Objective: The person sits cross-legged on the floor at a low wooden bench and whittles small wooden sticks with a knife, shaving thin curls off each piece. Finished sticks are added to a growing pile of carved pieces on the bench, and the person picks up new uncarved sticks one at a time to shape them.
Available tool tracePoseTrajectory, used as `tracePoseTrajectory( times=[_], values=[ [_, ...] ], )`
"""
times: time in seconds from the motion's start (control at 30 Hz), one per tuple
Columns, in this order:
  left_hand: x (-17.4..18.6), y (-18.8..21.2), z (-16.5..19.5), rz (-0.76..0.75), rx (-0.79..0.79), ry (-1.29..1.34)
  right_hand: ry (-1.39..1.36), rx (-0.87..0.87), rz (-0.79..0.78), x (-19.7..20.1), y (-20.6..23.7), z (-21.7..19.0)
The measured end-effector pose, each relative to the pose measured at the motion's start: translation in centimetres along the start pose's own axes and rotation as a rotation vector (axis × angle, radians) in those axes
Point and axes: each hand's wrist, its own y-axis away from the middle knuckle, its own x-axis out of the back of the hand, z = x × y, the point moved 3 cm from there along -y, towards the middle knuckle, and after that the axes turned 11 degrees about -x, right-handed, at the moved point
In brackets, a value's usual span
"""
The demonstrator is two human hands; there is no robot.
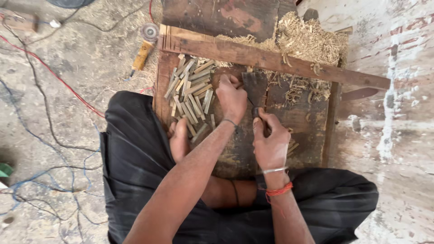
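— Wood everywhere. What are the hands doing?

— The right hand is clenched round the handle of a broad chopping blade, its edge down on the dark wooden board. The left hand pinches a small wooden piece just beside the blade.

— And around them?

— Cut sticks piled left of the hands, shavings heaped beyond, an angle grinder on the floor.
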Motion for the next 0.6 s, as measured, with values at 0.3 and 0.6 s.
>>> tracePoseTrajectory(
  times=[0.3,0.6],
  values=[
    [0.3,0.1,-0.9,0.006,0.032,0.059,-0.135,-0.012,-0.013,-0.5,-0.9,-2.3],
    [0.0,-0.3,0.0,0.015,0.036,0.064,-0.065,-0.126,-0.065,1.6,0.4,1.2]
  ],
)
